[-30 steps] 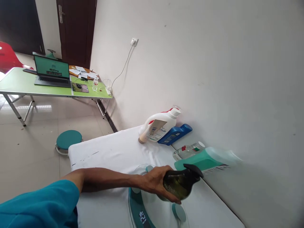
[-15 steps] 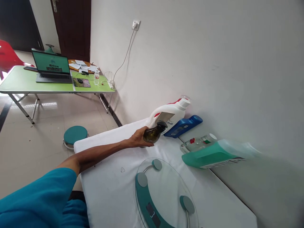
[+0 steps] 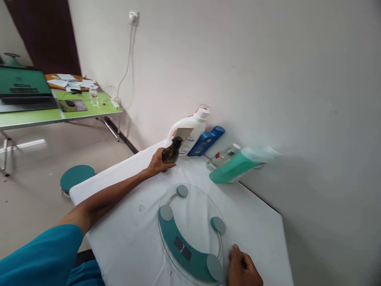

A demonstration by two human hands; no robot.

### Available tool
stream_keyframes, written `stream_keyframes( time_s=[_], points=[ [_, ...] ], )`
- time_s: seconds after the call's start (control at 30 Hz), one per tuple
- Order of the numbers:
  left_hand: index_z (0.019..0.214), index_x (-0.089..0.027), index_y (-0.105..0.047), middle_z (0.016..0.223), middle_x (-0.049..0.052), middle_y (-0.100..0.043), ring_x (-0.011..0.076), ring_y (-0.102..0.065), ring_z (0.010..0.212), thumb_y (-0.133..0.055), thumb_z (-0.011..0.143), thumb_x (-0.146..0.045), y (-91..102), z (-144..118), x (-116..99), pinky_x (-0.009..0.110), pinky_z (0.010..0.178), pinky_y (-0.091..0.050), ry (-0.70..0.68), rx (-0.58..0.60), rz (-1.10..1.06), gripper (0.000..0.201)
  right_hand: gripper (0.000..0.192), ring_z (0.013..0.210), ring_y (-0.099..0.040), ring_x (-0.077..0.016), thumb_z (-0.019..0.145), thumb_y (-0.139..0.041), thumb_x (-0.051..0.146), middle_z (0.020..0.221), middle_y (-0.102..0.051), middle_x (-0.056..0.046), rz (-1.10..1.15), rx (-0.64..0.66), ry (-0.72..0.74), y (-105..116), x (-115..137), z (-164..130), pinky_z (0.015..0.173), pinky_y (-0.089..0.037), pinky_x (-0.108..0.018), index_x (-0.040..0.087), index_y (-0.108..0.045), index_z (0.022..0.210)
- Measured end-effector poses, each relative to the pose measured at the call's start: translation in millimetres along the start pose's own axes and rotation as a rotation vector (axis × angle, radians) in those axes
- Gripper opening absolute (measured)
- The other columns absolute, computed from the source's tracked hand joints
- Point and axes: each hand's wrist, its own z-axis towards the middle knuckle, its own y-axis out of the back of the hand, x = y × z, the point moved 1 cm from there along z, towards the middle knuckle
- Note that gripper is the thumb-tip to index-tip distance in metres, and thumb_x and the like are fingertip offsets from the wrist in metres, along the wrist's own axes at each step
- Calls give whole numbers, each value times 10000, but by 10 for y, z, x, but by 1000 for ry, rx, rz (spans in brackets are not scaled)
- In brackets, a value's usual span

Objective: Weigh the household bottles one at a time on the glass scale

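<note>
My left hand is wrapped round a dark brown pump bottle at the far end of the white-covered table. Behind that bottle stand a white jug with a white cap and a blue bottle. A round glass bathroom scale with teal parts lies in the middle of the table. At the scale's lower right rim is my right hand, its fingers curled closed. Whether it grips the rim or anything else is hidden.
A clear bottle and a green liquid bottle stand along the wall on the right. Left of the table are a teal stool and a green table with a laptop. A wall socket has a hanging cord.
My right hand has come into view at the scale's lower right edge. The camera view has swung right, while my left hand still grips the pump bottle near the white jug.
</note>
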Motion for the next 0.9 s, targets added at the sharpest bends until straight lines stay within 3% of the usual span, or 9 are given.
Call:
stream_keyframes(
  time_s=[0.17,0.23,0.3,0.37,0.43,0.5,0.6,0.73,0.9],
  points=[
    [1367,-121,-485,1350,183,-589,326,-620,1214,-924,659,-334,123,-57,-129,502,1058,-527,-119,-43,64,860,521,741,-633,-293,811,-416,732,730,-709,-72,85,-37,12,-7,131,-120,692,-462,-365,251,-602,737],
    [1453,-129,-395,1454,223,-493,362,-565,1305,-911,686,-403,226,-158,-361,551,1104,-496,-246,-205,119,965,523,711,-625,-277,808,-411,739,707,-698,-67,121,-38,16,-2,156,-124,671,-449,-352,252,-576,711],
    [1488,-171,-356,1505,215,-445,371,-466,1424,-847,777,-426,267,-281,-703,582,1188,-416,-426,-357,179,901,526,684,-611,-266,804,-404,743,682,-684,-62,141,-32,22,-2,165,-119,659,-438,-347,254,-563,694],
    [1460,-220,-398,1428,166,-521,329,-507,1390,-788,846,-413,145,-359,-1075,541,1181,-437,-635,-290,162,752,532,661,-593,-257,806,-394,749,657,-666,-54,153,-35,31,-8,163,-110,646,-429,-343,256,-555,688],
    [1386,-246,-484,1329,122,-600,285,-579,1304,-688,933,-381,-173,-326,-1364,485,1131,-485,-693,-37,90,515,541,640,-573,-249,812,-384,757,633,-647,-48,164,-54,42,-19,154,-102,633,-421,-340,258,-549,682],
    [1319,-228,-535,1274,118,-634,270,-625,1216,-646,956,-401,-640,-162,-1507,456,1083,-513,-577,171,-9,418,549,628,-564,-247,815,-381,764,622,-639,-46,174,-68,50,-30,143,-98,625,-417,-340,259,-547,677],
    [1332,-157,-524,1323,186,-609,314,-628,1202,-767,848,-442,-1417,225,-1490,475,1040,-528,-291,350,-74,612,562,630,-568,-249,817,-375,779,629,-639,-44,195,-64,47,-37,131,-100,630,-422,-341,262,-542,673],
    [1327,-113,-537,1382,240,-575,389,-541,1348,-879,729,-425,-2165,617,-1364,519,1118,-452,-95,360,-43,756,575,639,-581,-251,830,-366,794,634,-638,-35,213,-40,19,-36,120,-101,640,-435,-338,267,-528,669],
    [1107,-162,-617,1122,148,-695,334,-639,1139,-831,809,-389,-2554,712,-1387,458,1003,-492,-94,314,-87,431,602,631,-589,-250,835,-368,825,621,-638,-33,211,-19,-26,-50,81,-64,631,-454,-331,271,-534,670]
  ],
)
